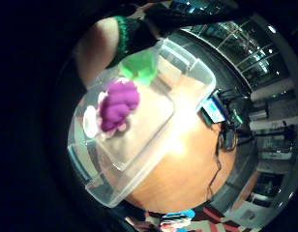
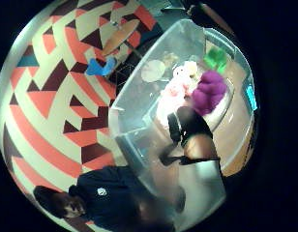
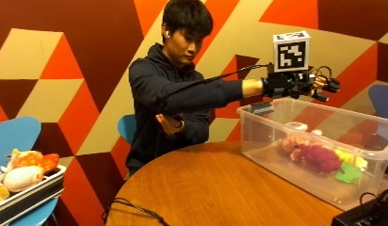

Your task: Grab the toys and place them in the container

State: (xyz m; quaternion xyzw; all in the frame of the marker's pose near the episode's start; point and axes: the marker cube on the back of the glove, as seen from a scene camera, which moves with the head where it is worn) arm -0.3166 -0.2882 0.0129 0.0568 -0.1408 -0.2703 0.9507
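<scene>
My gloved right hand (image 3: 297,84) hovers above the near end of a clear plastic container (image 3: 263,141) on the round wooden table (image 3: 206,188). Its fingers are relaxed and hold nothing. Several toys lie inside the container: a purple plush (image 3: 319,157), a pink one (image 3: 293,141), a yellow one (image 3: 344,157) and a green one (image 3: 349,173). The little finger side palm view looks down on the purple plush (image 1: 119,104) and green toy (image 1: 141,67) in the container (image 1: 105,188). In the thumb side palm view one finger (image 2: 192,128) hangs over the container (image 2: 139,101), near the purple plush (image 2: 209,92).
A tray of other soft toys (image 3: 25,172) sits on a blue chair at the far left. A black cable (image 3: 131,207) lies on the table's front edge. A dark device (image 3: 363,216) stands at the lower right. The person's bare hand (image 3: 165,122) stays near the chest.
</scene>
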